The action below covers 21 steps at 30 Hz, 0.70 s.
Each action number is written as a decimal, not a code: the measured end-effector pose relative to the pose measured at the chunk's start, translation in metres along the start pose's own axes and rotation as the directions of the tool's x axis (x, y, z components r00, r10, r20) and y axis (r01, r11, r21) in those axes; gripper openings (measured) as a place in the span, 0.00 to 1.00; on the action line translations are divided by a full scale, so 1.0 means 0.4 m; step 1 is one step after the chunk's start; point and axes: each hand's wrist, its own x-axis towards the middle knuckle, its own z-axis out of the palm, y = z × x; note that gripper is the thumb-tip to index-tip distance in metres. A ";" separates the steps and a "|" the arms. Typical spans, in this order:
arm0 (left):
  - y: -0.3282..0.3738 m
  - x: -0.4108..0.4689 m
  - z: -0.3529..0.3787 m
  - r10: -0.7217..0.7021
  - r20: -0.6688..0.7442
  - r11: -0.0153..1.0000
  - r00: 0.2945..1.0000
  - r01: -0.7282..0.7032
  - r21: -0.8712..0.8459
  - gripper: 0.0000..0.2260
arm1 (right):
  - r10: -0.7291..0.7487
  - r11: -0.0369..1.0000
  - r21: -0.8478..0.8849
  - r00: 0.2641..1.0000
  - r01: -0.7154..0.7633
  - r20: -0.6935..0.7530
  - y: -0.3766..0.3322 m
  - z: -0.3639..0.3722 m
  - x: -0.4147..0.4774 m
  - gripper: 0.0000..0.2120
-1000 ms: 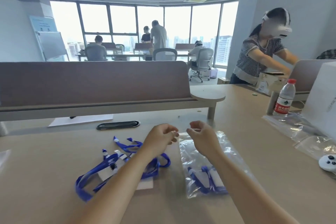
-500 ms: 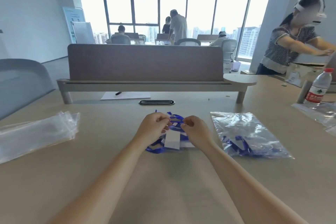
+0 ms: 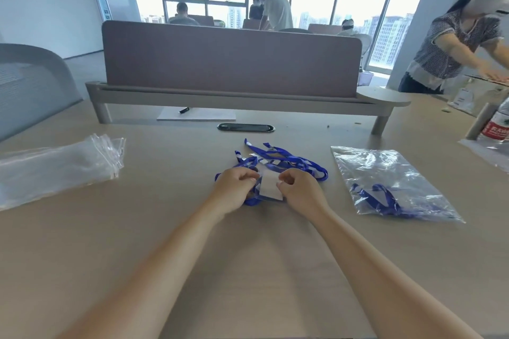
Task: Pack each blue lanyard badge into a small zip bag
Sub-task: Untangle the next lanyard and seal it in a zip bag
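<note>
Head view: hands (image 3: 234, 187) (image 3: 300, 191) pinch white badge card (image 3: 271, 187), blue lanyards (image 3: 292, 158) seemingly tangled.

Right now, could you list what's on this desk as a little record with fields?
left hand: pinches left edge of badge card
right hand: pinches its right edge
loose lanyards: blue tangle under and behind the card
filled zip bag: right of the hands, blue lanyard inside
empty bags: clear stack, far left

On the counter (image 3: 165, 228) the heap of lanyard badges (image 3: 286, 159) lies centre, with the left hand (image 3: 234, 187) and right hand (image 3: 300, 190) pinching opposite sides of its nearest badge card (image 3: 269, 186). A stack of zip bags (image 3: 55, 168) lies well left. One zip bag (image 3: 391, 173) lies right, with a lanyard (image 3: 385, 195) in it. The divider screen (image 3: 231, 60) stands behind.
</note>
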 end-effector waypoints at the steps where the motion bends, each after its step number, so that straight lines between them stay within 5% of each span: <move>1: 0.000 0.001 0.004 -0.015 0.005 1.000 1.000 0.015 -0.021 0.11 | -0.003 1.000 -0.002 1.000 0.003 -0.002 -0.003 0.001 -0.001 0.12; 7: 0.011 0.007 0.015 -0.025 -0.054 0.999 0.998 0.024 -0.027 0.09 | -0.014 1.000 0.013 1.000 0.014 0.023 -0.015 0.003 -0.008 0.13; 14: 0.028 -0.001 0.031 -0.058 -0.107 0.998 0.993 0.054 -0.037 0.20 | 0.011 0.986 0.167 1.000 -0.015 0.022 -0.016 -0.001 -0.008 0.12; 21: 0.029 0.005 0.042 -0.082 -0.133 0.973 0.988 0.051 -0.224 0.14 | 0.093 0.906 0.412 0.995 -0.100 0.037 -0.019 -0.007 -0.003 0.06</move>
